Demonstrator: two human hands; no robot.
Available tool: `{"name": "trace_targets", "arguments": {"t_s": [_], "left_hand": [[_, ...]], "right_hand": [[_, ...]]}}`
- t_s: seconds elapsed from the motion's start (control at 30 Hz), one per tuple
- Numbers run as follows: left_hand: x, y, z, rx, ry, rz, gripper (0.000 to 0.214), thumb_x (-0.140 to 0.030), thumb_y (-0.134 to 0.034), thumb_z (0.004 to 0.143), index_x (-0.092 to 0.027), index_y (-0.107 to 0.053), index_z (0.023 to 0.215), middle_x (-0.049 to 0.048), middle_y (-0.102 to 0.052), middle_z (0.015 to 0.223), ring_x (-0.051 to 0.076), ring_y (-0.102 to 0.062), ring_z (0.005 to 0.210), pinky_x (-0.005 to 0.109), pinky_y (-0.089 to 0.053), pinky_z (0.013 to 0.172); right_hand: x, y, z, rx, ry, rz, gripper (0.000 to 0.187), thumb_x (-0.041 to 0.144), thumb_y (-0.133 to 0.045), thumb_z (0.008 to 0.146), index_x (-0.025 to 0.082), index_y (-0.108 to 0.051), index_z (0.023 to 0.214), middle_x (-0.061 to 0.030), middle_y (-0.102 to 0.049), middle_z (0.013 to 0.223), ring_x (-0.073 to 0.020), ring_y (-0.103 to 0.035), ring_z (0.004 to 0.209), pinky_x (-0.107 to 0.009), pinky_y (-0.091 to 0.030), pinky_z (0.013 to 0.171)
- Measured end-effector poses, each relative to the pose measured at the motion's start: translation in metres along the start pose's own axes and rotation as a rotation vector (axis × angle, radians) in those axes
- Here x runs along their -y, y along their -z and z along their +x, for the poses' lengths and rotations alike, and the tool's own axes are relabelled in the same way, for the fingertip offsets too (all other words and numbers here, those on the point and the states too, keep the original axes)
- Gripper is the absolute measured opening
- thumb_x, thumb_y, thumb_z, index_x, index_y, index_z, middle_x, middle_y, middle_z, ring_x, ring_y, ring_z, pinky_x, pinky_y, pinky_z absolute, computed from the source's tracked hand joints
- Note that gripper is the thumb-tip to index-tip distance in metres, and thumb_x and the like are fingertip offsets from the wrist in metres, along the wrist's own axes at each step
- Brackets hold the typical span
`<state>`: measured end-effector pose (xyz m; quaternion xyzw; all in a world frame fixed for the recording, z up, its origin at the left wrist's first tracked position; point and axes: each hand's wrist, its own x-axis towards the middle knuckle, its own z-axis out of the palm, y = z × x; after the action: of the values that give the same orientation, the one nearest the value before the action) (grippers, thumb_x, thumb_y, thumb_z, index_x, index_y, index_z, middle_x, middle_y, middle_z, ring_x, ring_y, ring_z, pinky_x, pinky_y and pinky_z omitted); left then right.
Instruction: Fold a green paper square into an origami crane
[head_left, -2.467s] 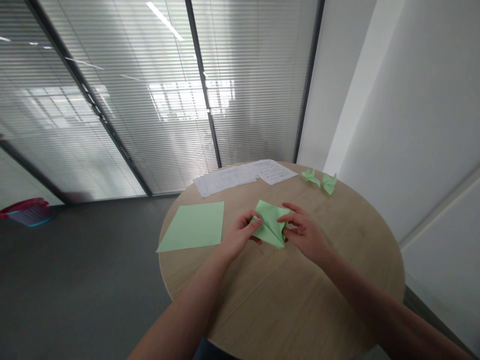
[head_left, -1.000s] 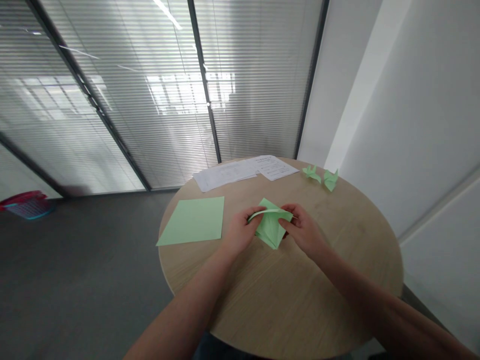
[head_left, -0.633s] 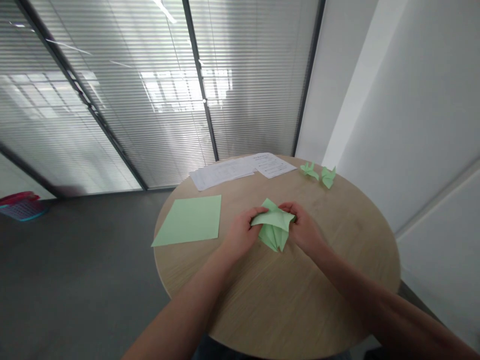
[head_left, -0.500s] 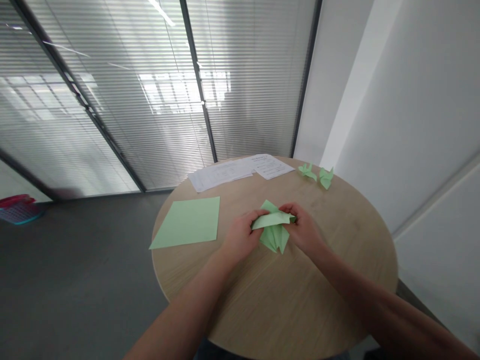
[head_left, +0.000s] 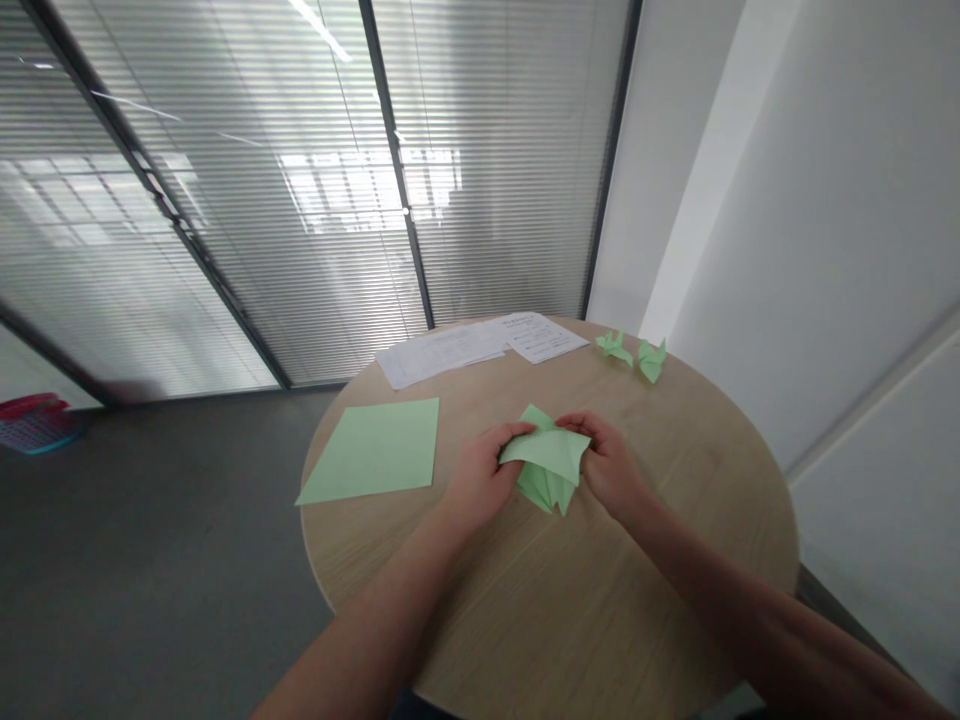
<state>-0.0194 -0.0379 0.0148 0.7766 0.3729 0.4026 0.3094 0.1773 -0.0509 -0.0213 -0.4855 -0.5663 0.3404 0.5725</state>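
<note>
Between my hands is a partly folded piece of green origami paper (head_left: 547, 452), held just over the round table. My left hand (head_left: 484, 470) grips its left side, thumb below and fingers above. At its right edge my right hand (head_left: 609, 462) has fingers closed on the paper, with the fingertips partly hidden behind it. A wide flap lies across the middle, and pointed folds stick out at the top and bottom. To the left lies a flat green sheet (head_left: 382, 448), its corner reaching the table's edge.
Two small folded green paper figures (head_left: 615, 346) (head_left: 651, 360) sit at the back right of the wooden table (head_left: 600, 620). White printed sheets (head_left: 450, 352) lie along the far side. A red and blue basket (head_left: 37, 422) stands on the floor at far left, beyond blinds-covered glass.
The paper's front flap, a narrow band before, now spreads wider and covers more of the folds below. Both hands stay at almost the same place.
</note>
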Motion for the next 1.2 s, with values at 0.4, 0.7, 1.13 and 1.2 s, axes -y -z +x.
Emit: {"name": "trace_targets", "arguments": {"t_s": [0.4,0.7,1.13,1.2], "left_hand": [[0.005,-0.005,-0.003,-0.015,0.039,-0.01,0.024,-0.031,-0.051,0.097,-0.021,-0.061,0.116,0.0086,-0.071,0.115,0.025,-0.065,0.107,0.04,-0.048,0.097],[0.003,-0.001,0.0,0.025,-0.006,0.113,0.023,-0.024,-0.05,0.095,-0.02,-0.062,0.114,0.0085,-0.072,0.11,0.026,-0.066,0.104,0.038,-0.048,0.093],[0.004,-0.007,0.001,-0.056,0.171,0.004,0.025,-0.036,-0.047,0.099,-0.019,-0.062,0.09,0.003,-0.067,0.081,0.021,-0.062,0.077,0.031,-0.044,0.071],[0.006,-0.008,0.002,-0.092,0.163,-0.017,0.023,-0.036,-0.049,0.098,-0.019,-0.062,0.091,0.0028,-0.068,0.083,0.021,-0.062,0.078,0.031,-0.044,0.071]], "right_hand": [[0.013,-0.001,-0.009,0.032,0.197,-0.259,0.023,0.025,-0.056,0.087,0.029,-0.068,0.107,-0.0051,-0.074,0.106,-0.0256,-0.068,0.099,-0.042,-0.052,0.09],[0.013,0.0,-0.008,0.113,0.056,-0.25,0.028,0.046,-0.053,0.096,0.026,-0.073,0.093,-0.0044,-0.073,0.081,-0.0234,-0.068,0.074,-0.033,-0.052,0.064],[0.014,-0.003,-0.011,0.08,0.26,-0.441,0.026,0.029,-0.06,0.09,0.023,-0.066,0.114,-0.0101,-0.072,0.111,-0.0273,-0.067,0.106,-0.044,-0.051,0.096],[0.016,-0.005,-0.015,0.108,0.309,-0.473,0.035,0.027,-0.059,0.091,0.023,-0.064,0.125,-0.0116,-0.069,0.119,-0.0281,-0.065,0.113,-0.046,-0.05,0.101]]}}
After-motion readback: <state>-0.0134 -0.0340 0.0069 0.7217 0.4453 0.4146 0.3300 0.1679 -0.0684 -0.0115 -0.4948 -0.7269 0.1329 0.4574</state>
